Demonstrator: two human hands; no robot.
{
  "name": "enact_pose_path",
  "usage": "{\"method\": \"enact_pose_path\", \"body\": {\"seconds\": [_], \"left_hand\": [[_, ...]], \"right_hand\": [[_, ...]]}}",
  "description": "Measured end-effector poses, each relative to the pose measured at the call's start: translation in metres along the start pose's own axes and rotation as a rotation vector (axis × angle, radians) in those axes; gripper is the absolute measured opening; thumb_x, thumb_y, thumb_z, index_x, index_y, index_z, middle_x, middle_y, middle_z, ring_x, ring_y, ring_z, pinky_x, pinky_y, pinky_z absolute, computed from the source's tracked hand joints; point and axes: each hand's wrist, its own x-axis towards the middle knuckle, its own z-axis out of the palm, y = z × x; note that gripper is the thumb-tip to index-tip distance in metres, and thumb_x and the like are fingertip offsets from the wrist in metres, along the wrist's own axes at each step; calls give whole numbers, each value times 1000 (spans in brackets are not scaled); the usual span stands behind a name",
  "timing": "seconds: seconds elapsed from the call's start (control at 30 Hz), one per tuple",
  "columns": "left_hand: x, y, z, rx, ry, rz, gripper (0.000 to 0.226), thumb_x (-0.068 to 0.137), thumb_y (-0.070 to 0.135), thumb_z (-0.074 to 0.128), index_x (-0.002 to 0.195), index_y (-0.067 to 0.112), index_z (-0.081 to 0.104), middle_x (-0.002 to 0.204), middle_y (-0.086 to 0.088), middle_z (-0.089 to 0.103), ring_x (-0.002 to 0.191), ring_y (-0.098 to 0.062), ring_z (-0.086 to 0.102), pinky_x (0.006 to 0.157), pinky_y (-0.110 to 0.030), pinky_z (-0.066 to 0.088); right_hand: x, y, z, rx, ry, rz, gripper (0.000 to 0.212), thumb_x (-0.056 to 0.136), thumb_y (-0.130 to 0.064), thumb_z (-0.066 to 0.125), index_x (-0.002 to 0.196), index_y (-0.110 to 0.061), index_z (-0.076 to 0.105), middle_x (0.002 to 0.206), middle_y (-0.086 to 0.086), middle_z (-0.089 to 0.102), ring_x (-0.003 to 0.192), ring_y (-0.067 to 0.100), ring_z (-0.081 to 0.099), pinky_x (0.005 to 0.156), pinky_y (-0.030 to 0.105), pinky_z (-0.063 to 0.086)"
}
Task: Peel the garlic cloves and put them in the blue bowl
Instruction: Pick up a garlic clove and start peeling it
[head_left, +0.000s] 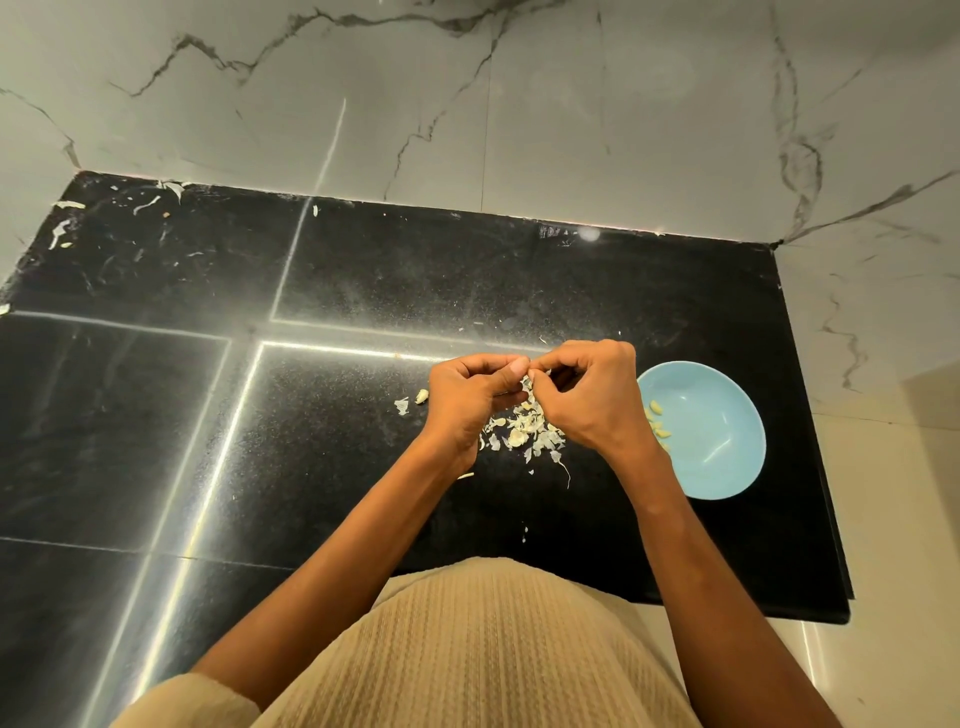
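Note:
My left hand (470, 395) and my right hand (587, 395) meet above the black counter (363, 270), fingers curled, pinching a small garlic clove (531, 375) between them; the clove is mostly hidden by the fingertips. Under the hands lies a heap of papery garlic skins (524, 434). An unpeeled clove (422, 396) lies just left of my left hand. The blue bowl (722, 441) stands to the right of my right wrist, with several peeled cloves (657, 421) at its left side.
Scraps of skin (65, 231) lie at the counter's far left corner. A marble wall (467, 104) rises behind the counter. The counter's right edge (821, 467) runs just beyond the bowl, with pale floor past it.

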Motion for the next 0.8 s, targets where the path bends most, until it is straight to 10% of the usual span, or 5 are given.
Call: {"method": "enact_pose_path", "body": {"seconds": [0.6,0.8], "left_hand": [[2,1,-4,53,-127,63,10,93,3,66,96,-1,75,87,-11,74,78,-18,66,73,-30,60],[1,1,-2,67,-92,108,15,88,3,72,99,-6,73,98,-25,73,85,-29,70,73,-31,61]], "right_hand": [[-1,2,-4,224,27,201,8,86,-9,78,79,-13,80,62,2,73,47,19,69,48,42,59],[-1,1,-2,164,18,149,7,85,-8,78,79,-12,80,65,-7,72,51,10,68,49,24,57]]}}
